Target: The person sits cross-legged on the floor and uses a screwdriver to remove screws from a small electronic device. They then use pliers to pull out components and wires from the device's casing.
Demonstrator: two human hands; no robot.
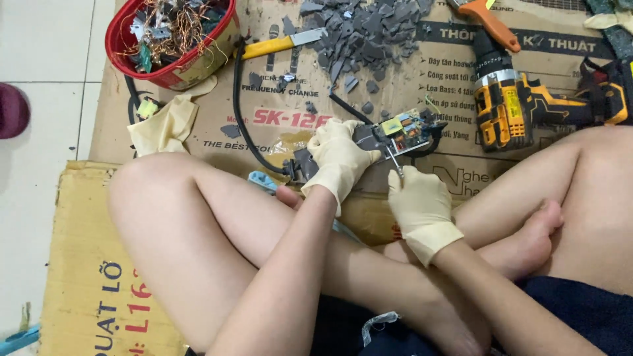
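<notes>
— What have you got in your left hand (339, 158)?

— A small circuit board (407, 128), still sitting in part of its dark grey casing (310, 161). My gloved left grip is closed around the casing end, holding it just above the cardboard (277, 122) spread on the floor, in front of my crossed legs.

— And the right hand (419, 201)?

— Also gloved. Its grip is closed on a thin metal tool (394, 160); I cannot tell its exact kind, but its tip points up toward the near edge of the board.

— Is there a cable on that thing?

— Yes, a black cable (241, 112) runs from the casing end and curves away toward the red bowl (125, 56), which is full of copper wire and scrap parts.

— What else lies around you?

— A heap of grey plastic shards (369, 29) lies beyond the board. A yellow-handled tool (273, 46) rests between the bowl and the shards. A yellow and black cordless drill (511, 109) lies to the right, near my knee, and a crumpled pale glove (165, 125) sits to the left.
</notes>
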